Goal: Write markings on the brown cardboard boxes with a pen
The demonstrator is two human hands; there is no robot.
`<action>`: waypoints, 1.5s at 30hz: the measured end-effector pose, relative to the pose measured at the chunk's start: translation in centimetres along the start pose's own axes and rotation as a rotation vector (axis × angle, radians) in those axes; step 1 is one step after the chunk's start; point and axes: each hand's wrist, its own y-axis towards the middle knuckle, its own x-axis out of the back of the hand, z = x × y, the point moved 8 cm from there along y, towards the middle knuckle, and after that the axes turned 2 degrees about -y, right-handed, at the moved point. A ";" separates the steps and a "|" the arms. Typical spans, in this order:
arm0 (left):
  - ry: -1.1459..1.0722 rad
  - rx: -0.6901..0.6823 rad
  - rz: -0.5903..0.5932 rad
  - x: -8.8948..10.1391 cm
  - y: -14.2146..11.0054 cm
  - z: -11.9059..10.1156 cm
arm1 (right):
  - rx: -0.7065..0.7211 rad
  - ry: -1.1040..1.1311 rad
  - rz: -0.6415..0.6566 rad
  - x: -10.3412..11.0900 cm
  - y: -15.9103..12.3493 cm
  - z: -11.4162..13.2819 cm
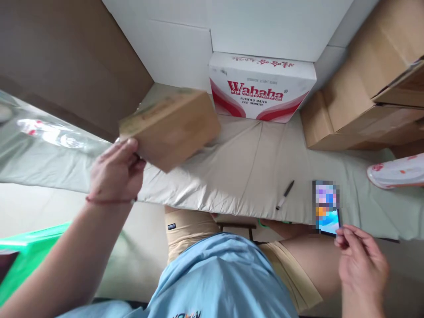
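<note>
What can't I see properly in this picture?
All in the head view:
Print on the cardboard box: too blurred to read.
Inside of that box: its sides hide it.
Top of the phone screen: pixel blocks cover it.
Lettering on the blue shirt: the bottom edge cuts it off.
Rest of the green bin: cut off by the left edge.

Open lane is running between the handheld carton (180, 134) and the pen (285, 194), from the front edge of the table (236, 172) back to the Wahaha box (263, 104). Carton is blocking left; brown boxes (347, 99) are crowding the back right corner; phone (332, 223) is obstructing the front edge.
</note>
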 end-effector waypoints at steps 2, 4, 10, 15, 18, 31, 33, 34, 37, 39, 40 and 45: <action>-0.082 0.071 0.031 1.1 -4.7 0.7 | -0.006 0.035 0.037 -1.4 -0.3 0.5; -0.091 0.154 0.115 1.0 -8.9 1.9 | -0.033 0.075 0.104 -3.4 -0.9 0.9; 0.043 0.236 0.377 -1.1 -15.4 5.5 | -0.115 0.023 0.398 -9.9 -4.5 1.1; -0.044 0.183 0.256 0.5 -15.2 6.5 | -0.110 0.019 0.511 -11.7 -6.4 1.3; -0.119 0.230 0.160 1.2 -14.0 7.1 | -0.128 0.001 0.555 -12.2 -7.0 1.3; -0.182 0.339 0.484 -3.8 -14.0 8.4 | -0.078 -0.069 0.559 -16.5 -8.4 2.5; -0.187 0.307 0.562 -4.3 -15.0 7.1 | -0.197 0.027 0.509 -16.1 -8.0 2.0; -0.174 0.282 0.596 -4.6 -15.4 6.4 | -0.253 0.077 0.509 -16.0 -7.8 1.7; -0.136 0.202 0.639 -5.4 -16.2 4.8 | -0.349 0.163 0.521 -15.5 -7.0 0.7; -0.167 0.197 0.633 -5.9 -16.4 4.6 | -0.357 0.176 0.509 -15.1 -6.5 0.2; -0.190 0.209 0.625 -6.0 -16.4 4.7 | -0.356 0.181 0.504 -15.0 -6.3 -0.1; -0.237 0.312 0.572 -5.8 -16.1 5.8 | -0.366 0.216 0.535 -14.7 -6.2 -0.3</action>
